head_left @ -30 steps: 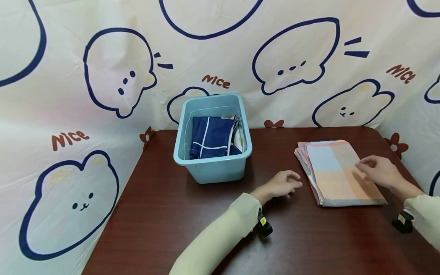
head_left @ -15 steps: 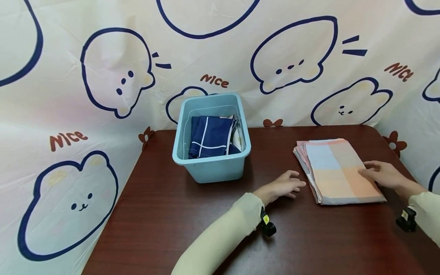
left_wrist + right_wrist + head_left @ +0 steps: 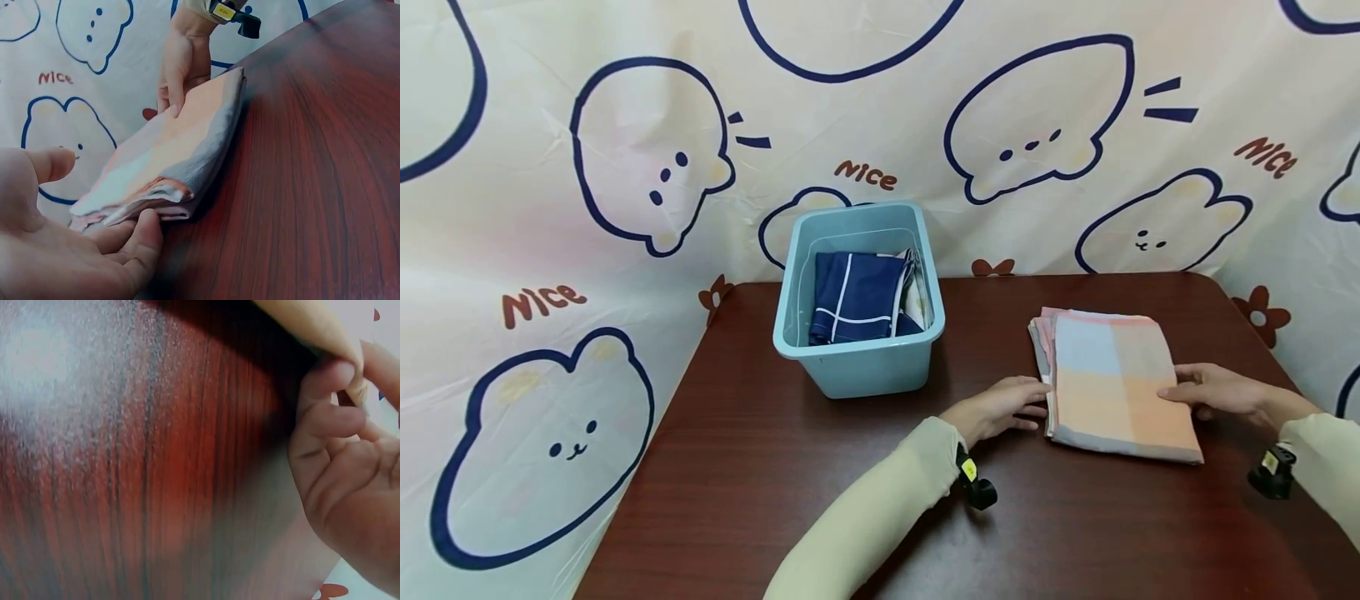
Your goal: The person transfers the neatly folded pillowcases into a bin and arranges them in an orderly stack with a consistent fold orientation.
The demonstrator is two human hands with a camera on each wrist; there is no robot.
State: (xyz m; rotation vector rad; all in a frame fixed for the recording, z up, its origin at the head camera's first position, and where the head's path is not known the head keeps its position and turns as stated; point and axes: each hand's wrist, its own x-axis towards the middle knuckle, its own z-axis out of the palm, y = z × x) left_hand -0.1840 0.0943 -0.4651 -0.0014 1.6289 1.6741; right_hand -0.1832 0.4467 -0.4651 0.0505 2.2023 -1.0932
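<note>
On the right of the table lies a folded checked cloth (image 3: 1112,383) in orange, pale blue and beige with a pink edge. My right hand (image 3: 1225,390) pinches its right edge, thumb on top and the other fingers underneath. In the right wrist view that edge of the cloth (image 3: 312,324) is lifted off the tabletop. At the opposite side, my left hand (image 3: 1002,408) touches the layered folds with extended fingertips. The left wrist view shows the left thumb (image 3: 53,164) raised apart from the cloth, and the lower fingers (image 3: 140,240) right at its folded edge.
A light blue plastic bin (image 3: 865,371) stands at the back middle of the dark wooden table (image 3: 722,492). Inside it lie a navy cloth (image 3: 865,292) with white lines and a whitish patterned cloth (image 3: 917,300). A printed curtain (image 3: 850,125) hangs behind the table.
My right hand has taken hold of the checked cloth's right edge. The cloth has shifted left and turned slightly, so its left side now meets my left fingertips.
</note>
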